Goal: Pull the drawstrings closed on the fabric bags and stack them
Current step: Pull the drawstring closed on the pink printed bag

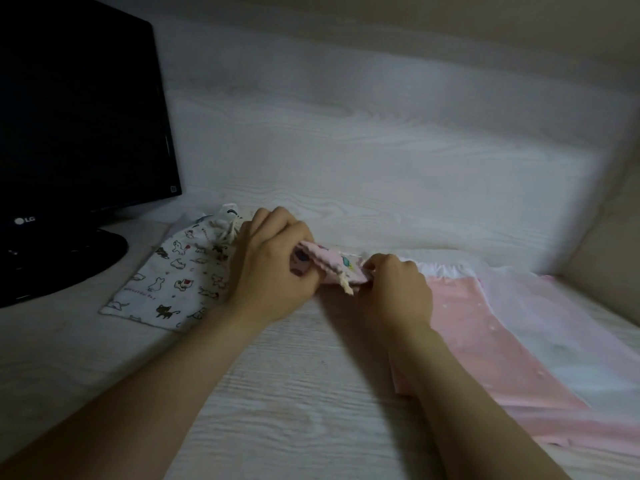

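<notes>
Gripping a small pink bag (332, 268) at both ends, a person's left hand (270, 261) and right hand (398, 289) hold it low by the bench (294, 375), just right of the cat-print bag (173, 282). Both hands' fingers (379, 264) curl, pinching the cloth. Its long axis points away from that bag, a cord end (346, 288) dangling midway. Pulling both cords outward evenly should cinch it neatly.

Lower-left bezel of the monitor (79, 116): round logo mark followed by "LG" in pale letters; small square sticker (175, 189) at the bezel's lower-right corner, print too small to read; white cat-print bag (166, 282) on the table: short lines of tiny lettering between the figures, blurred, illegible.
</notes>
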Motion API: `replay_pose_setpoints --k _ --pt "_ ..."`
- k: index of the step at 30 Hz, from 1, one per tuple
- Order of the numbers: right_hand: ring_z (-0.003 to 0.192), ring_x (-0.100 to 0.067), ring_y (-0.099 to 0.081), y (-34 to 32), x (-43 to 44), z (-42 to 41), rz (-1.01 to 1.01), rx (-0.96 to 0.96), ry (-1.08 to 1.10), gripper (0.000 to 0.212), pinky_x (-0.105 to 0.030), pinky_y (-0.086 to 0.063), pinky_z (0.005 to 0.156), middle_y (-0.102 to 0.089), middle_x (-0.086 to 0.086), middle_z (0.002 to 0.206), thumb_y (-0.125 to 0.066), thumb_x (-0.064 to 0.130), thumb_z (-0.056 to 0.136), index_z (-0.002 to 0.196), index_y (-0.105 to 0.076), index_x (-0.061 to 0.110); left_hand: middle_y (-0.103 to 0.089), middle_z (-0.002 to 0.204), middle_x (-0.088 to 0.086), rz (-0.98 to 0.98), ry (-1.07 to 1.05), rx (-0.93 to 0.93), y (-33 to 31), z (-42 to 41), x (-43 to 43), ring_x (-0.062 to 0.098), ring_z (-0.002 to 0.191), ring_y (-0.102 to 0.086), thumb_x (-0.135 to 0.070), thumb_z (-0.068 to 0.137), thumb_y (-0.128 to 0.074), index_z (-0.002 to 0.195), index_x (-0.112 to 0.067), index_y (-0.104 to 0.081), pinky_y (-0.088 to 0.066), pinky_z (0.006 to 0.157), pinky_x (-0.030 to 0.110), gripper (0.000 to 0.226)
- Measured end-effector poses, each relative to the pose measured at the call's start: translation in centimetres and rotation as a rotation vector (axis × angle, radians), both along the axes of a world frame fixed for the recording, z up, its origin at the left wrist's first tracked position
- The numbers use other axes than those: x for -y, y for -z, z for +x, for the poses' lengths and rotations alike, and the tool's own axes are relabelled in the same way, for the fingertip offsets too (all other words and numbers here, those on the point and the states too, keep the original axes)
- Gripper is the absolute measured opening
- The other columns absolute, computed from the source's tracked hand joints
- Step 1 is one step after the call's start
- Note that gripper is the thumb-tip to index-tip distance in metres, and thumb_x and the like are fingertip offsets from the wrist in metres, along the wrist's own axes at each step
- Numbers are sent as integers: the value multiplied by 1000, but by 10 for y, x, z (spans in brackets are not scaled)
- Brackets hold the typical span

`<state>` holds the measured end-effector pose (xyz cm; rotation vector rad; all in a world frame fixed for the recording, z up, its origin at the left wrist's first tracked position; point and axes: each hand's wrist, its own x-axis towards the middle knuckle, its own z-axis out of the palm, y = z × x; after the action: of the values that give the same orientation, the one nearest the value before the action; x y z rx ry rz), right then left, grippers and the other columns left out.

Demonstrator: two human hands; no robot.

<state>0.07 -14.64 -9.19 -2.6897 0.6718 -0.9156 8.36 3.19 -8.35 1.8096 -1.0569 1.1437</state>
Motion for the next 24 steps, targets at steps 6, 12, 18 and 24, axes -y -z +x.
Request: replay_pose_setpoints --k 6,12,18,24 --pt "94 -19 -68 -3 2 -2 483 213 -482 66 -27 -47 81 -73 -9 106 -54 21 72 137 -58 8 -58 87 -9 305 125 -189 17 6 2 18 92 -49 -42 78 -64 64 -19 -58 -45 83 43 27" --pt "95 -17 -75 -26 -12 -11 921 268 -639 38 -40 -65 78 -73 -5 115 -64 35 100 138 -61 27 -65 82 -12 488 286 -519 22 4 -2 6 77 -63 -29 79 -76 80 -30 -67 -58 68 39 8" --pt "95 -8 -61 -7 -10 0 244 141 -540 43 -18 -43 86 -58 3 108 -70 18 93 134 -62 27 -73 82 -10 695 290 -625 19 2 -7 9 77 -70 -44 75 -66 93 -33 -71 -60 73 44 22" --pt "116 -28 -55 -1 4 2 250 51 -218 44 -22 -34 83 -60 -14 115 -68 31 95 134 -61 11 -63 97 -20 599 33 -413 16 10 -12 8 94 -63 -50 77 -75 96 -34 -73 -56 88 32 24"
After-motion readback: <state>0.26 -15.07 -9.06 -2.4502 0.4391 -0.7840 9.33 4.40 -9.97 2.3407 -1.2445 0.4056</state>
